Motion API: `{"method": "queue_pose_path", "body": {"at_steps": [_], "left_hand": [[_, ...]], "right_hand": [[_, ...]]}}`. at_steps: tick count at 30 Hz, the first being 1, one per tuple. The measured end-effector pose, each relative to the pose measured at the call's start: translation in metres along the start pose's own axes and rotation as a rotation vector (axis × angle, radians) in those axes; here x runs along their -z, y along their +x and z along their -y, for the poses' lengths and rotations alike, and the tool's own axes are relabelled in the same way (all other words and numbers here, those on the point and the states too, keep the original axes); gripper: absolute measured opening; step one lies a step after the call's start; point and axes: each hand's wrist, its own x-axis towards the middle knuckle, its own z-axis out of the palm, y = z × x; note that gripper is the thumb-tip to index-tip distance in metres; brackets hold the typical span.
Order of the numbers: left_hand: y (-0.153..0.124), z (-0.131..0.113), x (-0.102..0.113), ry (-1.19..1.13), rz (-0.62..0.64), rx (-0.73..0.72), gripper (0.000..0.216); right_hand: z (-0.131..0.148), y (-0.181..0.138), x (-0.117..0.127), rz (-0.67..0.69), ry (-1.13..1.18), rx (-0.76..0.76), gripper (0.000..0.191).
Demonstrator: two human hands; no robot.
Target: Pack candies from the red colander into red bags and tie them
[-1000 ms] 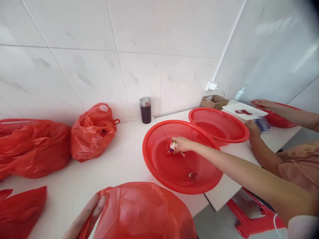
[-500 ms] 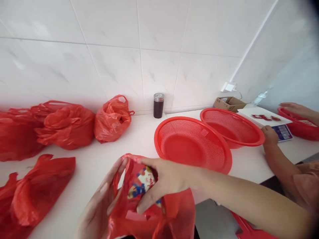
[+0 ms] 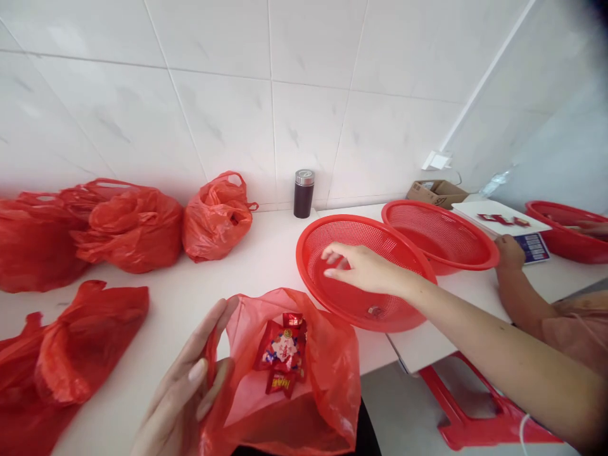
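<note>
While the left hand (image 3: pixel 185 392) pinched the handle side of a translucent red plastic bag (image 3: pixel 337 380) between thumb and fingers, the right hand (image 3: pixel 363 269) was over a round red perforated plastic basket (image 3: pixel 304 272), fingers loosely curled, thumb apart, moderately wide gap. Contact with basket: cannot tell. Bag sat at near table edge, mouth up; shiny red printed foil packets (image 3: pixel 285 348) lay inside it. One small wrapped piece (image 3: pixel 374 311), print too small to read, lay on the basket's floor, near side. Second red perforated basket (image 3: pixel 441 231) stood just beside, right. Dark cylindrical tumbler with silver lid (image 3: pixel 304 193) stood upright near the wall, on the white table (image 3: pixel 270 253).
</note>
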Motion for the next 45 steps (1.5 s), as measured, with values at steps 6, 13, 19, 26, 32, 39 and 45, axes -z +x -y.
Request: {"method": "queue_pose_path", "body": {"at_steps": [6,13,19,26,32,39,45], "left_hand": [[0.007,0.009,0.006,-0.032,0.049,-0.016,0.062],[0.003,-0.001,0.016,-0.003,-0.003,-0.068,0.068],[0.006,0.0,0.035,0.038,-0.111,-0.013,0.077],[0.008,0.005,0.036,-0.002,-0.061,0.045,0.081],[0.008,-0.011,0.023,-0.016,-0.083,-0.051,0.079],[0.01,-0.028,0.046,-0.033,-0.169,-0.23,0.074],[0.019,-0.027,0.068,-0.026,-0.232,-0.187,0.071]], "right_hand": [[-0.08,0.002,-0.024,0.422,-0.355,-0.398,0.055],[-0.089,0.013,-0.026,0.464,-0.317,-0.381,0.015],[-0.077,0.001,-0.031,0.601,-0.273,-0.394,0.02],[-0.03,0.002,-0.004,0.202,-0.167,-0.143,0.021],[0.078,-0.006,-0.049,0.207,0.067,0.308,0.023],[0.086,-0.005,-0.062,0.501,-0.517,0.524,0.03],[0.081,-0.021,-0.036,0.61,-0.769,0.429,0.013]]}}
